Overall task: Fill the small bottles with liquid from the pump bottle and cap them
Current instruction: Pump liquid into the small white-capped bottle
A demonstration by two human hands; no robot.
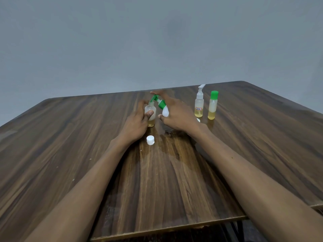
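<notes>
My left hand grips a small clear bottle standing uncapped on the wooden table, with yellowish liquid at its bottom. My right hand holds a white pump bottle with a green pump head, tilted so its green nozzle sits over the small bottle's mouth, with my index finger on top of the pump. A loose white cap lies on the table just in front of my left hand.
To the right stand a small bottle with a white pump top and a label and a small bottle with a green cap, both partly filled with yellow liquid. A wet spill patch lies beneath my right wrist.
</notes>
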